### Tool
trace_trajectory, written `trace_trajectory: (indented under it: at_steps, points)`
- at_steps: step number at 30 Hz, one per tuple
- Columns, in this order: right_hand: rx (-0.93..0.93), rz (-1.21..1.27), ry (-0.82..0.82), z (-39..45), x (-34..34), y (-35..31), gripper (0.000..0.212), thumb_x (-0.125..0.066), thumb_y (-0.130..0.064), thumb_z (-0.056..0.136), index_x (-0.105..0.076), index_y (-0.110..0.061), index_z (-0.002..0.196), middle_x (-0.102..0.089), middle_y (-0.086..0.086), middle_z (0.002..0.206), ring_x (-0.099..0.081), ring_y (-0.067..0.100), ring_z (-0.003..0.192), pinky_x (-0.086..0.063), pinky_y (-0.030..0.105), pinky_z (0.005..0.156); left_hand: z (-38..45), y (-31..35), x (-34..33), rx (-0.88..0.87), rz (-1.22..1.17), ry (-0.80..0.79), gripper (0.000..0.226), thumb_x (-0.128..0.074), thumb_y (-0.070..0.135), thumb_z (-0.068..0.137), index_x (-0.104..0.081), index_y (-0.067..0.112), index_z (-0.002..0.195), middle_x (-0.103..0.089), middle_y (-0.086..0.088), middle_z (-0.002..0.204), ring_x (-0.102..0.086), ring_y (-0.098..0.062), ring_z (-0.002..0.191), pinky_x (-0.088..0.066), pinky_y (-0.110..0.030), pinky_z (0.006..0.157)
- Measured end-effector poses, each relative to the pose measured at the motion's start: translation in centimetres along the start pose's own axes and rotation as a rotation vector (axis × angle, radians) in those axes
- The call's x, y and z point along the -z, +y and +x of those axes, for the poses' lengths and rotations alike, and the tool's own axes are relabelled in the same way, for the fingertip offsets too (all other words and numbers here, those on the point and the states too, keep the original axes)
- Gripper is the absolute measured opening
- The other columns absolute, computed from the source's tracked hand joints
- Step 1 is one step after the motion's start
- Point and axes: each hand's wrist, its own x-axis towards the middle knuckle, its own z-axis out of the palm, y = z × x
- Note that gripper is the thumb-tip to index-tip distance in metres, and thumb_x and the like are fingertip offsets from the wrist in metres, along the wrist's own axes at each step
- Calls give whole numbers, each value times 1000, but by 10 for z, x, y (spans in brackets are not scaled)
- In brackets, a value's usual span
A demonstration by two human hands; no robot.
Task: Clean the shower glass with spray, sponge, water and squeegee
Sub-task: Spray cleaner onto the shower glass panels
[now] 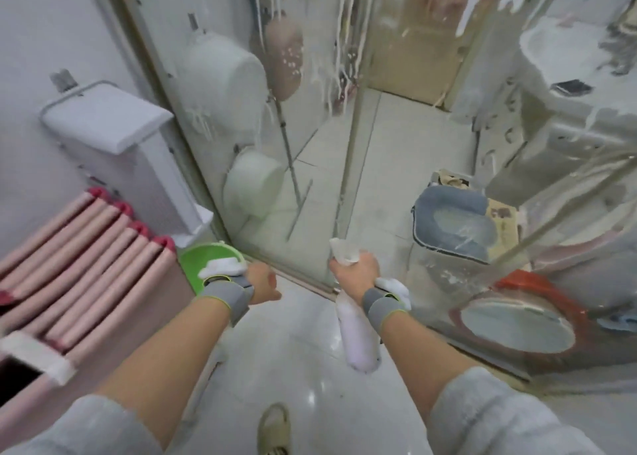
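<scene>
Glass (310,75) ahead of you is streaked with foam, so spraying looks done; sponge, water and squeegee remain. Your right hand (355,270) grips the bottle (356,337); your left hand (263,284) is curled, holding nothing visible.

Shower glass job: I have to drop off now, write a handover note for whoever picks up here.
Left hand: curled, seems to hold nothing.
Right hand: grips the spray bottle by its head, bottle body hanging down beside the wrist.
Shower glass: white foam streaks run down the panels, so spraying looks well under way.
Green basin sits on the floor by the left hand.
Left: sponge scrub, rinse, squeegee. Neither sponge nor squeegee is clearly in view.
</scene>
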Motion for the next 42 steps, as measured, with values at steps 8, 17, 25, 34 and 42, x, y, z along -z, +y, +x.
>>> trace_trajectory:
  at_steps: [8,17,25,34,42]
  points:
    - [-43,44,52,9,-23,-19,27,-65,-22,77,-52,-13,56,-67,19,80,-63,31,77,-49,36,67,0,-25,15,22,-32,35,35,-63,36,89,-68,13,114,-67,-7,117,-62,-26,108,-49,-33,95]
    - [-146,240,265,-7,86,68,13,-68,-26,74,-64,-14,77,-67,10,83,-61,28,81,-49,35,76,5,99,34,-172,114,11,32,-62,36,89,-69,12,110,-69,-6,113,-64,-26,104,-51,-33,92]
    - [-294,373,719,-56,234,162,36,-70,-20,81,-55,-12,113,-57,0,100,-56,22,96,-41,27,85,11,301,13,-583,314,-79,35,-60,40,90,-66,15,113,-65,-3,113,-61,-23,101,-49,-34,95]
    - [-629,488,1120,-169,269,209,16,-73,-20,77,-67,-9,87,-65,7,87,-60,24,84,-47,35,78,-49,453,-30,-1222,664,-263,33,-62,37,89,-64,17,115,-65,-2,114,-61,-22,109,-47,-30,93]
    - [-647,712,1597,-305,214,169,12,-73,-13,77,-70,-2,81,-65,5,71,-57,13,66,-47,27,68,-191,458,-107,-1636,864,-501,57,-66,39,88,-47,17,137,-56,1,134,-53,-19,121,-40,-26,101]
